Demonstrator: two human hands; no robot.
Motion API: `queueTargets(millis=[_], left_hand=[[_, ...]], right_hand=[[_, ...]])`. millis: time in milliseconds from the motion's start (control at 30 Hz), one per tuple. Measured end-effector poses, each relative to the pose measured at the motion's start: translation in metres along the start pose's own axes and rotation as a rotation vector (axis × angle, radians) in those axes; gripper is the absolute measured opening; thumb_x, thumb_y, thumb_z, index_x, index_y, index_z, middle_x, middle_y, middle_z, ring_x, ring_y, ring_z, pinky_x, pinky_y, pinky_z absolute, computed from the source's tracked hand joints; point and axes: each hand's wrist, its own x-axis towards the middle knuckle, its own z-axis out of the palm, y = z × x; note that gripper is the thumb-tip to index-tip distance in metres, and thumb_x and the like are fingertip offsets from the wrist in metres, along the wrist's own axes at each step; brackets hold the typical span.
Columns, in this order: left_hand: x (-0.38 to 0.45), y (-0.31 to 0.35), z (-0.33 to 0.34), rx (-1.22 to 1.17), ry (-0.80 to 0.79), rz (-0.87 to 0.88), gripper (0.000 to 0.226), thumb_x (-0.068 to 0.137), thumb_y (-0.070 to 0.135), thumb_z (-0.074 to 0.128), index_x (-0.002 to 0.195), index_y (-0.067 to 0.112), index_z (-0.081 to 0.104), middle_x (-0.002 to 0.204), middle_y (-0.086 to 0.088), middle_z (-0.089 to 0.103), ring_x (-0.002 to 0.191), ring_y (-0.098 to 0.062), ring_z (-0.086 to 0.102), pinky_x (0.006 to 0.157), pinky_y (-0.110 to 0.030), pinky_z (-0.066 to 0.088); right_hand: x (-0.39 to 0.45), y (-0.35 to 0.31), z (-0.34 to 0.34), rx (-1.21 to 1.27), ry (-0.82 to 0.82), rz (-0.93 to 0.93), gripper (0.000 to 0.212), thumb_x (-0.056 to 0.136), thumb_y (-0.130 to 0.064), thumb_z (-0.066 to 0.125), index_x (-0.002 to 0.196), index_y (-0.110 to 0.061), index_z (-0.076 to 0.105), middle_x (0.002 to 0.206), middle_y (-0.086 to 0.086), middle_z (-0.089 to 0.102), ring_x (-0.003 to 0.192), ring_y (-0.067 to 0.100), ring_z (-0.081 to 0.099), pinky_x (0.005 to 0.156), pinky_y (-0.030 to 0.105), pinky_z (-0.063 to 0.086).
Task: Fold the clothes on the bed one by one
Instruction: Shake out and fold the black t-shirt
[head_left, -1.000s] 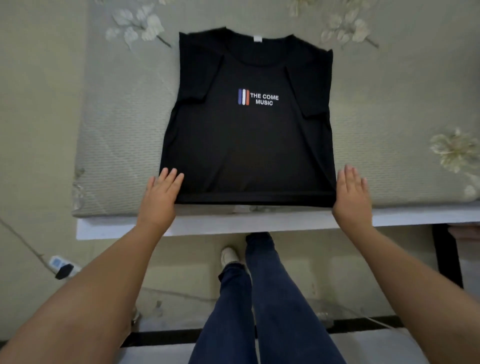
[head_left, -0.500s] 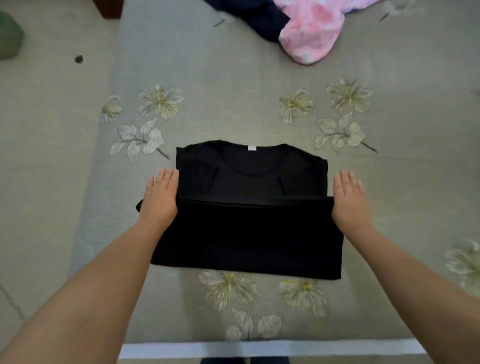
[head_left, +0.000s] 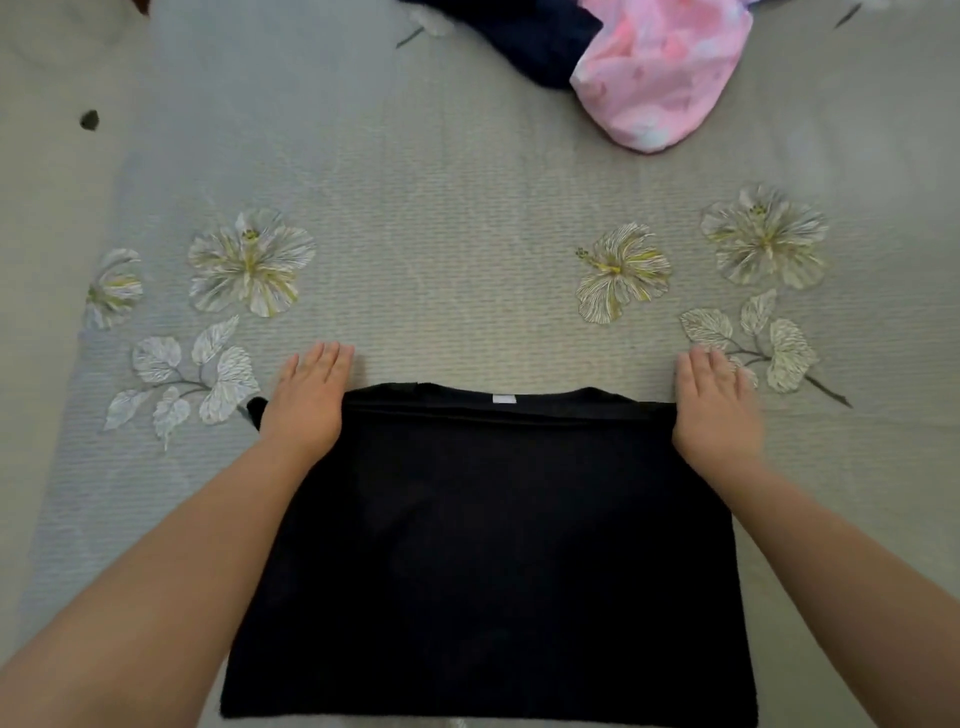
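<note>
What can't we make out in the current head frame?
- Black shirt: its print is hidden by the folded-over bottom half; the near edge sits at the frame's bottom.
- Left hand and right hand: palms face down, so any grip on the shirt's corners is hidden.
- Dark garment and pink garment: cut off by the top edge.
- Small dark object: too small to identify.

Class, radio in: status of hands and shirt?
Left hand, right hand flat on black T-shirt's top corners. Shirt folded in half. Nothing blocking.

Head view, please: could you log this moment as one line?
black shirt: folded in half, collar edge showing | hands: left, right flat on top corners | pink garment: unfolded
</note>
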Motion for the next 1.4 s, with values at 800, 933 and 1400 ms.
queueTargets(millis=[800,933,1400], left_hand=[[-0.087,0.096,0.065,-0.079,0.057,0.243,0.053,0.092,0.029,0.049,0.140,0.013,0.034,0.150,-0.014,0.025,0.141,-0.030,0.013,0.111,-0.052,0.008],[-0.069,0.175,0.040,0.014,0.107,0.609,0.051,0.094,0.016,0.044,0.142,0.012,0.030,0.151,-0.008,0.025,0.140,-0.025,0.020,0.112,-0.040,0.018],[0.002,0.339,-0.009,0.492,-0.010,0.937,0.032,0.085,-0.003,0.045,0.115,0.006,0.048,0.117,-0.011,0.046,0.102,-0.031,0.048,0.070,-0.033,0.037]], right_hand=[[-0.116,0.062,0.063,0.523,0.147,0.265,0.046,0.092,-0.012,0.049,0.129,0.013,0.040,0.138,0.032,0.035,0.132,0.044,0.030,0.110,0.051,0.023],[-0.194,0.029,0.079,0.616,0.109,0.535,0.041,0.076,-0.021,0.073,0.098,0.012,0.063,0.114,0.034,0.055,0.106,0.048,0.050,0.089,0.053,0.040],[-0.214,0.010,0.088,0.693,0.092,0.760,0.018,0.060,-0.006,0.080,0.067,-0.003,0.063,0.062,0.012,0.062,0.067,0.030,0.060,0.069,0.034,0.021]])
